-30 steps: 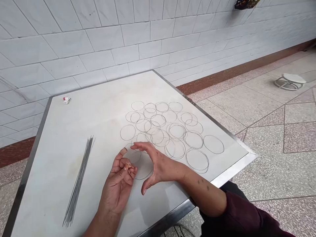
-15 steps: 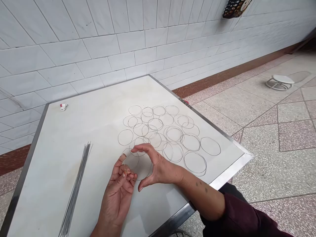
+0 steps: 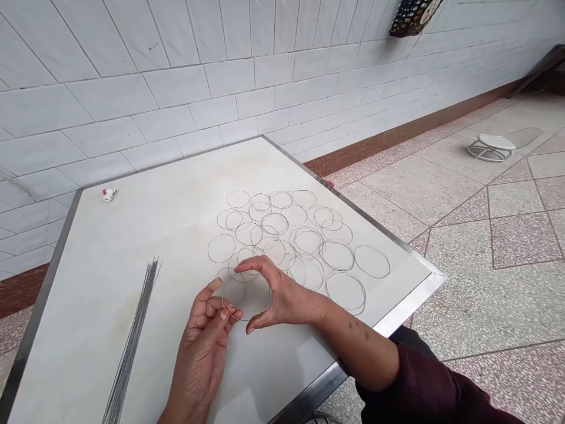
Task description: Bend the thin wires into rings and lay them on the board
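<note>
A thin wire ring (image 3: 247, 320) is pinched at its lower left between the thumb and fingers of my left hand (image 3: 203, 344). The index finger of that hand is raised beside the ring. My right hand (image 3: 291, 299) curves in a wide C around the ring's right side, thumb and fingers apart, with the wire near the inside of the hand. Beyond my hands, several similar wire rings (image 3: 346, 271) lie flat and partly overlapping on the white table (image 3: 132, 229). Some are partly hidden by my right hand.
A bundle of straight wires (image 3: 133, 341) lies at the table's left. A small white and red object (image 3: 109, 195) sits near the far left corner. White tiled wall (image 3: 176, 91) borders the far side. A low white stool (image 3: 492, 146) stands on the floor to the right.
My left hand has shifted slightly left and its pinch on the ring has changed a little. My right hand keeps its curved shape. The whole view has moved slightly.
</note>
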Demonstrator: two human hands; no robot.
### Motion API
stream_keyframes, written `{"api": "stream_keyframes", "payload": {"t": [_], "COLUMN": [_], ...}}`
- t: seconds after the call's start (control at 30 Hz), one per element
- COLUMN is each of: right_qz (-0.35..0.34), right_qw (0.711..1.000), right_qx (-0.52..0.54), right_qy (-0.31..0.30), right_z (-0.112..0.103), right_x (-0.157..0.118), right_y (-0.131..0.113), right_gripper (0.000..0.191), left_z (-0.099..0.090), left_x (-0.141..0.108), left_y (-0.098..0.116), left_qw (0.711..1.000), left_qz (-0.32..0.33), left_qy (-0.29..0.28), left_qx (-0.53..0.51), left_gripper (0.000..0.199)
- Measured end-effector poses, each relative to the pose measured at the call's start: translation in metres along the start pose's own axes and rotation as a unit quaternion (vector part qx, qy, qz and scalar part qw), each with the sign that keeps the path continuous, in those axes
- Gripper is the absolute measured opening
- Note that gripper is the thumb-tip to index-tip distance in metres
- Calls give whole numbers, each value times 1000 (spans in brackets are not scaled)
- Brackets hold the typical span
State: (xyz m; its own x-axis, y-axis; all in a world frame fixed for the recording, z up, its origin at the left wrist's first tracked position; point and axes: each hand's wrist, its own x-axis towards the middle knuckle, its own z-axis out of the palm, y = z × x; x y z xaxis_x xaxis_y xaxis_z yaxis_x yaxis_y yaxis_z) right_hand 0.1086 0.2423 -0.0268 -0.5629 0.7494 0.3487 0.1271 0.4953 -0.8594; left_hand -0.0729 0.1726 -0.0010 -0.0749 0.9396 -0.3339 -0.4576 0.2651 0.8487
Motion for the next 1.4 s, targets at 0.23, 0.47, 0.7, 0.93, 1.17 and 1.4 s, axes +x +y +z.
{"api": "stream_keyframes", "payload": {"t": [0.23, 0.47, 0.7, 0.93, 1.17, 1.4], "right_qz": [-18, -13, -37, -39, -29, -59], "right_qw": [999, 994, 997, 996, 997, 995], "right_qx": [24, 106, 70, 70, 70, 69], "right_qy": [-21, -7, 15, 33, 14, 41], "right_z": [-3, 0, 8, 13, 12, 15], "right_x": [0, 2, -1, -3, -2, -1], "right_y": [2, 0, -1, 5, 5, 9], "right_gripper": [91, 102, 96, 88, 94, 100], "left_z": [-5, -1, -2, -7, -8, -10], "left_x": [3, 0, -1, 5, 4, 2], "left_y": [-4, -3, -5, -12, -14, -14], "left_qw": [999, 999, 999, 998, 999, 1000], "left_qz": [-23, 17, 39, 41, 21, -9], "left_qy": [-32, -9, 0, 12, -6, -1], "left_qx": [-28, -26, 32, 42, 50, 4], "left_gripper": [45, 42, 38, 34, 24, 22]}}
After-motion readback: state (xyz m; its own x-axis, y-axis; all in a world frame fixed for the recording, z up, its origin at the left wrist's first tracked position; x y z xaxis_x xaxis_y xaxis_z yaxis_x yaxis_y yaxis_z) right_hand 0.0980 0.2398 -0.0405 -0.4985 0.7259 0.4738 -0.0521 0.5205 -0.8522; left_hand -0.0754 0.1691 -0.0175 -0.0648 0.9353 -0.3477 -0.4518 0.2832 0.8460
